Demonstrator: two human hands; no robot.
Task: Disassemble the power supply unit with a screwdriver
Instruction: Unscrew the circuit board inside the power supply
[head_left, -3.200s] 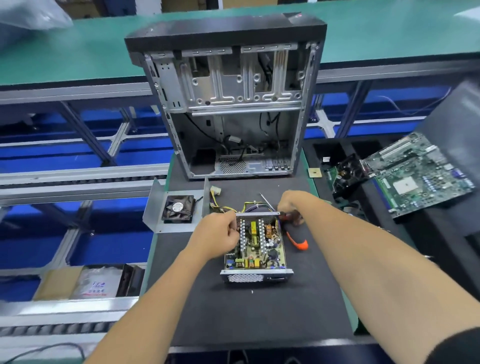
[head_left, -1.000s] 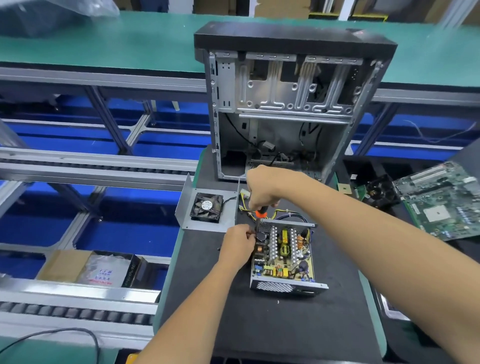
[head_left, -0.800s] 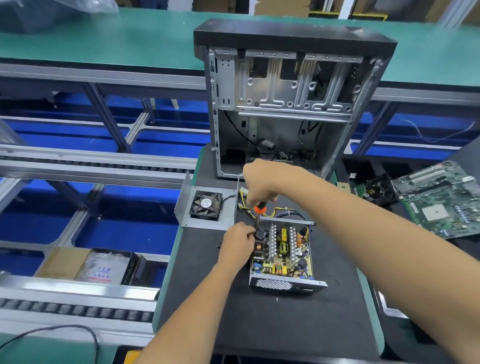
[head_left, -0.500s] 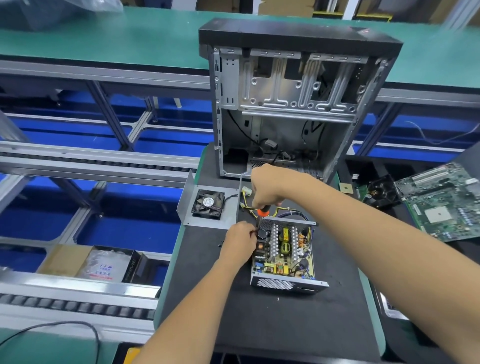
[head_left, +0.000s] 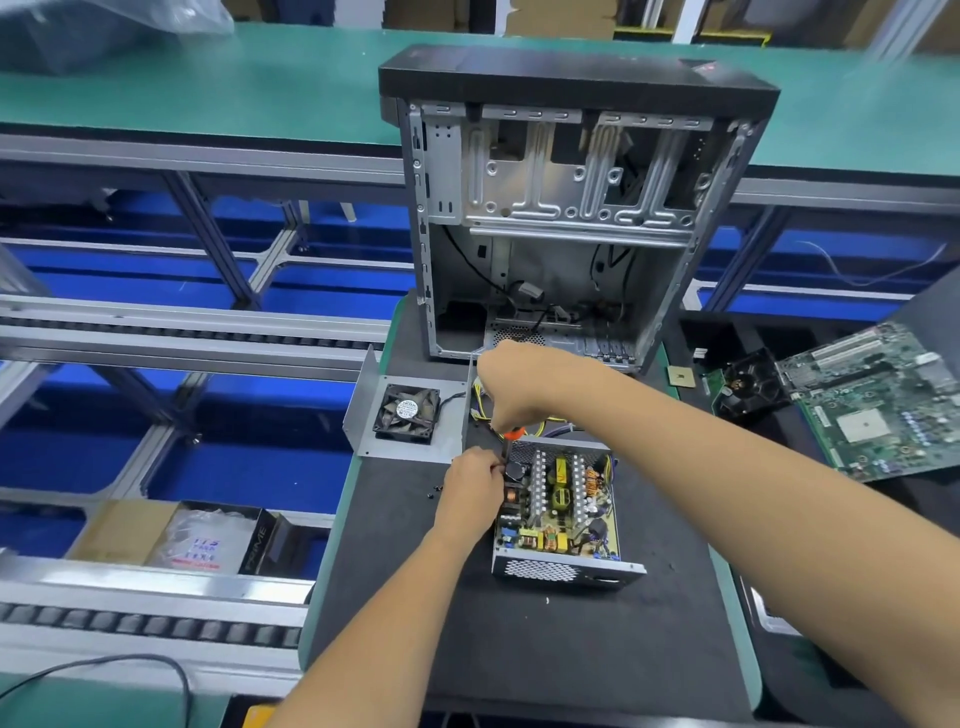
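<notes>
On the black mat (head_left: 519, 649), near the empty case (head_left: 571, 208), opened power supply unit (head_left: 558, 512), orange-handled screwdriver (head_left: 511, 434) gripped by right hand (head_left: 519, 387) at its far-left corner, left edge pinched by left hand (head_left: 472, 483).

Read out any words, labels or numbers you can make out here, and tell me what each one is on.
"PRIME": on the side of the black box at lower left, running up the side.
Blue and red print on the plastic bag in that box: too blurred to read.
Round sticker on the fan: too small to read.
Markings on the motherboard and the power supply unit: too small to read.
</notes>
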